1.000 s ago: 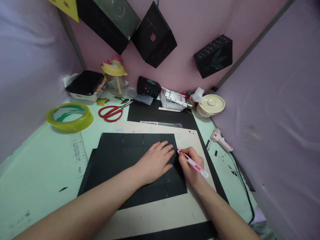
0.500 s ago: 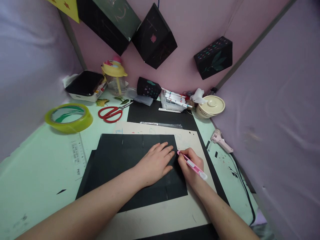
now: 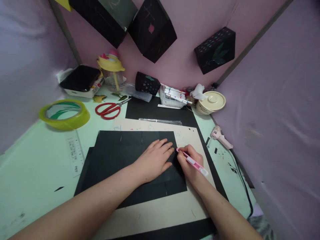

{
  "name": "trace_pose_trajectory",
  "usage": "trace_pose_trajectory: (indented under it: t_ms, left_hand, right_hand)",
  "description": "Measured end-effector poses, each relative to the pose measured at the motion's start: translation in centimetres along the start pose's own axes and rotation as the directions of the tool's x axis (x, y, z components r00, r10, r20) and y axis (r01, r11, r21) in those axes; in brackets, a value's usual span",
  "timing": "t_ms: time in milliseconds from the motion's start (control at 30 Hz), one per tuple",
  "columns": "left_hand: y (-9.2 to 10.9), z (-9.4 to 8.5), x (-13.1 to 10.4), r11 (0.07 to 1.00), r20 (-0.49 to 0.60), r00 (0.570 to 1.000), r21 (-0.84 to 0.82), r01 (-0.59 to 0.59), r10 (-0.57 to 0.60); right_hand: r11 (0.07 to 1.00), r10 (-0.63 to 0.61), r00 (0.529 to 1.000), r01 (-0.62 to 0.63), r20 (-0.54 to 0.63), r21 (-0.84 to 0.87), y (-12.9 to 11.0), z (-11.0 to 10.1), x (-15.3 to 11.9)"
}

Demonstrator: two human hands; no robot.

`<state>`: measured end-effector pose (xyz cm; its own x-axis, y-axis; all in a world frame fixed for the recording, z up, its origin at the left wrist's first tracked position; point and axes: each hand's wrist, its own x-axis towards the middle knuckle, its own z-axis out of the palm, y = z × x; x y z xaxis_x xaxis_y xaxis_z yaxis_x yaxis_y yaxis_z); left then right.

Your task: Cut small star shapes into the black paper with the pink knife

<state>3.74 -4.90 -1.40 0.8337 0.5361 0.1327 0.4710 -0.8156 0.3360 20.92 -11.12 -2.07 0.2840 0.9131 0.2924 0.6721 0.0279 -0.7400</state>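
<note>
My left hand lies flat with fingers spread on a sheet of black card. In my right hand is a pink and white craft knife, gripped like a pen. Its tip meets the card's right edge, just beyond my left fingertips; the blade itself is too small to make out. Short slits or creases show near the card's top and bottom edges. Beneath lies a pale board with faint drawings, resting on a larger black sheet.
Yellow tape, a clear ruler and red scissors lie left. Behind are a drinking bottle, white pens and a lidded bowl. A corded glue gun sits right; black boxes hang above.
The whole view has shifted slightly, with things sitting a little higher in the picture. Both hands keep nearly the same place on the card, and the knife tip stays at its right edge.
</note>
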Motion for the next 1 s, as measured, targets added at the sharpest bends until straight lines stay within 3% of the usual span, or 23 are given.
trace_pose_trajectory:
  t_ms: [1000]
  left_hand:
    - [0.05,0.0,-0.02,1.0,0.014,1.0,0.025,0.006,-0.007]
  right_hand:
    - [1.0,-0.014,1.0,0.014,0.001,0.021,-0.11,-0.21,0.15]
